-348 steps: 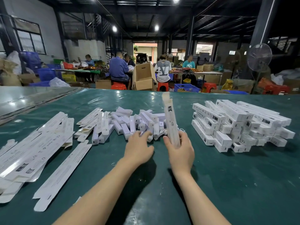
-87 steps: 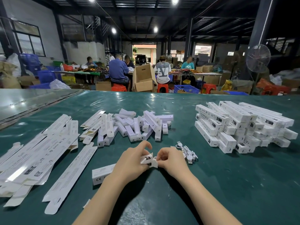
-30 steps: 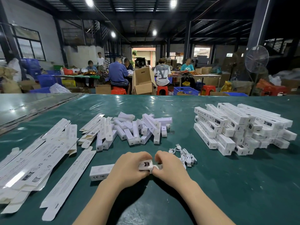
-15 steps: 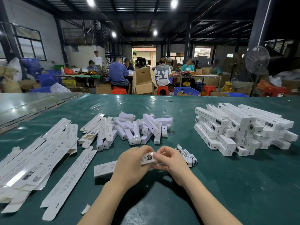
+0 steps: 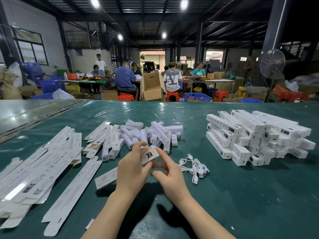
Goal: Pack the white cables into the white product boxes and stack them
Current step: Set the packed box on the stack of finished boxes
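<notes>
L hand (image 5: 133, 171) grips box (image 5: 149, 155), R hand (image 5: 170, 176) presses its end; cables (image 5: 195, 167) just R, stack (image 5: 250, 135) beyond.

One wide-angle camera on the person's head looks forward and somewhat down, close over the left hand (image 5: 133, 171) and right hand (image 5: 170, 178) at the near part of the green table (image 5: 250, 195), with the workshop hall (image 5: 155, 54) beyond its far edge.

A dark-beamed hall with ceiling lamps (image 5: 184, 3), a window (image 5: 29, 49) left, a fan (image 5: 272, 63) right, and workers (image 5: 125, 78) at far tables (image 5: 219, 80) beyond the green bench (image 5: 241, 195).
</notes>
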